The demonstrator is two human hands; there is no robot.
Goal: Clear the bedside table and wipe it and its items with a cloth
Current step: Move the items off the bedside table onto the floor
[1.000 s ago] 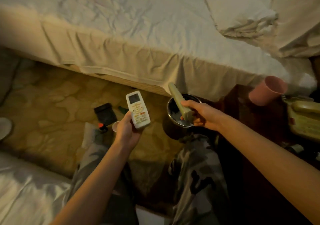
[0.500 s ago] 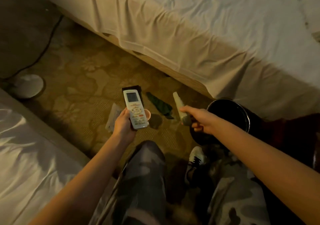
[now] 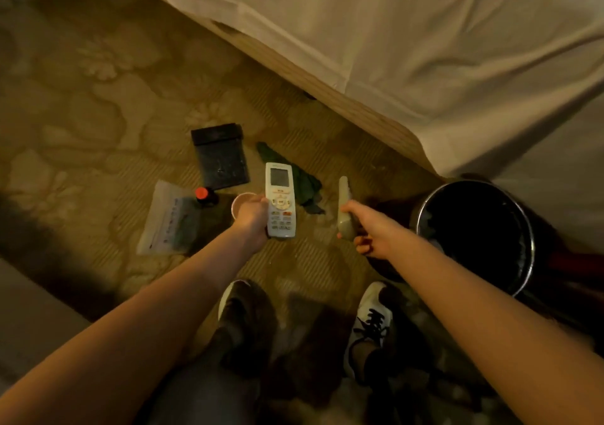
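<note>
- Left hand (image 3: 253, 217) curled around a white remote (image 3: 280, 200), screen up, held above the carpet (image 3: 98, 97).
- Right hand (image 3: 372, 228) gripping a pale second remote (image 3: 345, 204), seen edge-on, pointing away.
- On the carpet just beyond: dark cloth (image 3: 305, 186), black pouch (image 3: 220, 156), small red-capped bottle (image 3: 204, 195), clear packet (image 3: 170, 222), cup (image 3: 242, 202).
- Black bin (image 3: 474, 228) at right, beside the bed sheet (image 3: 425, 32).

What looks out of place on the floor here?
Small items lie on the carpet beside the bed: a black pouch, a plastic bag, a red-capped bottle and a dark green cloth.
</note>
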